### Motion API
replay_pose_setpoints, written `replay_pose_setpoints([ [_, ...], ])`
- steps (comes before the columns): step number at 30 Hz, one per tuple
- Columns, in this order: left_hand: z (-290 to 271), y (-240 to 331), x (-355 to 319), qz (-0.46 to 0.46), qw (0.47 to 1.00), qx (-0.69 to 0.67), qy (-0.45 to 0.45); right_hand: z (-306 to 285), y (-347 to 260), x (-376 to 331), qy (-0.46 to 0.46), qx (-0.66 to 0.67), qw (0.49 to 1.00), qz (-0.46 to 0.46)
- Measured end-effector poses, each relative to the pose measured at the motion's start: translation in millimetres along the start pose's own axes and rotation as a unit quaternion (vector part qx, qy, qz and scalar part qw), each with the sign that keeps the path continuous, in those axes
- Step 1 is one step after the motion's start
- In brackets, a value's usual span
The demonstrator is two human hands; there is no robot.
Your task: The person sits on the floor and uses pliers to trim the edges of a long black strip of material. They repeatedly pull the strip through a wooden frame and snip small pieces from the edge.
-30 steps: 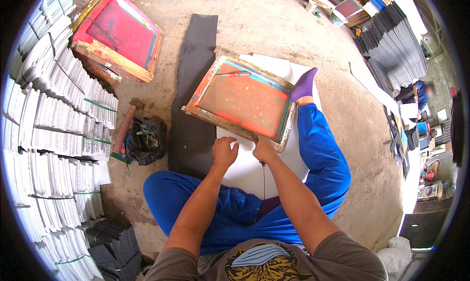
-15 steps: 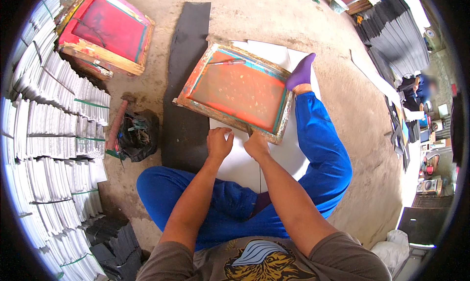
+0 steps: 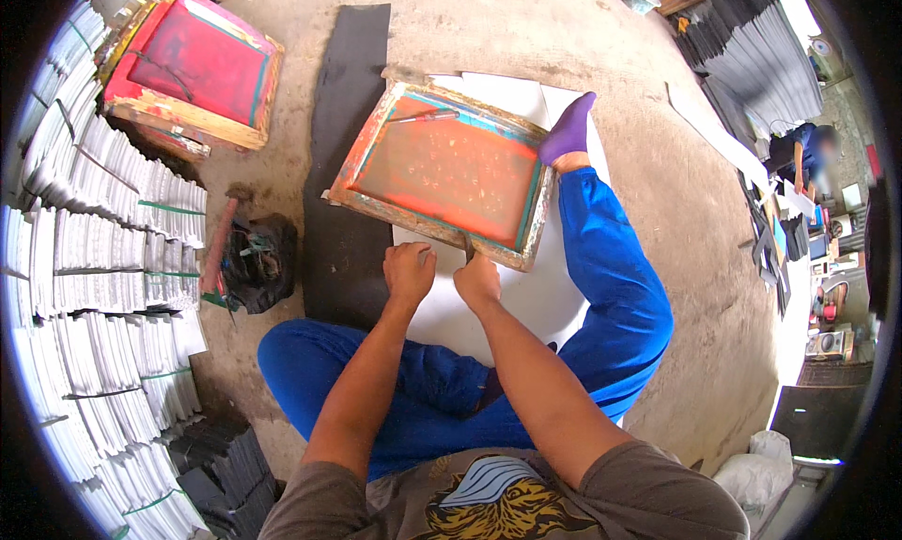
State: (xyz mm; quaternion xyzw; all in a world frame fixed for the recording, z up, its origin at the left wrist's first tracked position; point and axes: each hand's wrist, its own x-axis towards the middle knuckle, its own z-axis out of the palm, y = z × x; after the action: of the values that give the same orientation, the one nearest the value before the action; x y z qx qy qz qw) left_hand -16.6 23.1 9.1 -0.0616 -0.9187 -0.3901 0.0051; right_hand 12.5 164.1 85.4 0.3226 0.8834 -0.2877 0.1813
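A wooden screen-printing frame [image 3: 423, 227] with orange-stained mesh lies tilted on white sheets [image 3: 442, 319] before my folded legs. At its near edge my right hand [image 3: 478, 282] is closed round a thin dark tool [image 3: 469, 246], whose upper end meets the wood. My left hand [image 3: 410, 275] sits just left of it, over the white sheet, with its fingers curled in; whatever they hold is hidden. A slim tool with a red and pale handle [image 3: 439, 116], like a screwdriver, rests on the far part of the frame. My purple-socked foot [image 3: 571, 131] is against the frame's far right corner.
A long black sheet [image 3: 343, 164] runs beside the frame on the left. Beyond it are a black bag [image 3: 266, 267] and stacked frames with red mesh [image 3: 202, 61]. Bundled white stacks [image 3: 103, 352] line the left side. Another person [image 3: 799, 155] is far right.
The view has shifted slightly, so most things appear a little further left. My right hand still grips the dark tool at the frame's edge; more of the tool shows now.
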Motion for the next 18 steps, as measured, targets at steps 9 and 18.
replay_pose_setpoints([
  [9, 0.7, 9.5, -1.8, -0.069, 0.974, -0.213, -0.036, 27.5, 36.5, 4.0, 0.023, 0.049, 0.994, -0.093],
  [18, -19.8, 1.3, -15.4, -0.220, 0.874, -0.424, -0.088, 28.1, 15.8, -36.2, -0.168, 0.179, 0.957, -0.155],
])
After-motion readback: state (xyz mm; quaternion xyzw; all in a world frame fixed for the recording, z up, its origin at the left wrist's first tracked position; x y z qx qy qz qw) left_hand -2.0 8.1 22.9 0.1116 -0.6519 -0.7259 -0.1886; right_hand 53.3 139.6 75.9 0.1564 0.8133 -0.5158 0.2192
